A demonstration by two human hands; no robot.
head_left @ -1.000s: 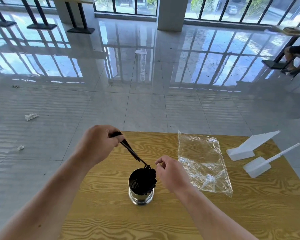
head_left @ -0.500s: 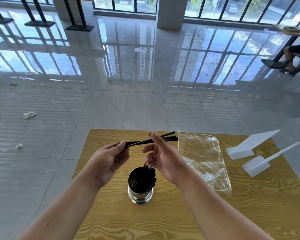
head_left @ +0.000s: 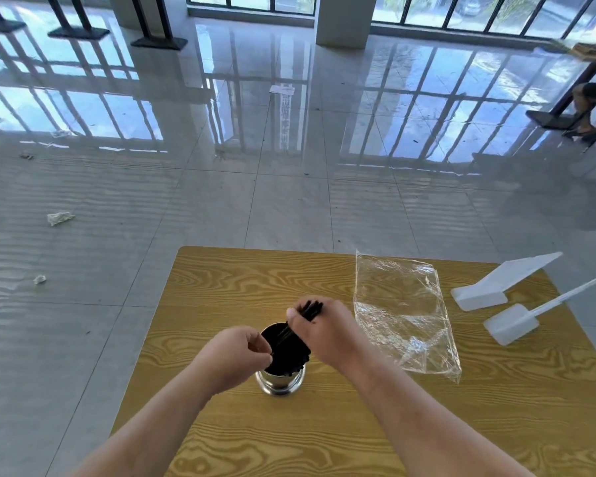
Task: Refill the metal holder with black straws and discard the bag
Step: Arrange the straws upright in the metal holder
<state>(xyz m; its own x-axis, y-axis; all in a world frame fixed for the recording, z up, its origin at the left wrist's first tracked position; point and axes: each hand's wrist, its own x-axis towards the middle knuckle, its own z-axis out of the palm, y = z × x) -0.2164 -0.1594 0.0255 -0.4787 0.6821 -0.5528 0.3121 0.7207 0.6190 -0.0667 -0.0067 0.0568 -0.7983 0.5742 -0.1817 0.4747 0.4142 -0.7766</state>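
Black straws (head_left: 309, 313) slant into the metal holder (head_left: 283, 380) on the wooden table (head_left: 221, 284), clenched in the right hand (head_left: 319, 330), while the left hand (head_left: 238, 356) pinches their lower ends (clear bag (head_left: 399, 315) lies just right).

left hand (head_left: 236, 352) bare | right hand (head_left: 324, 327) bare | forearms unsleeved

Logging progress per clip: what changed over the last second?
The right hand took the loose black straws from the left hand and tipped them into the round metal holder. The clear plastic bag stayed flat on the table.
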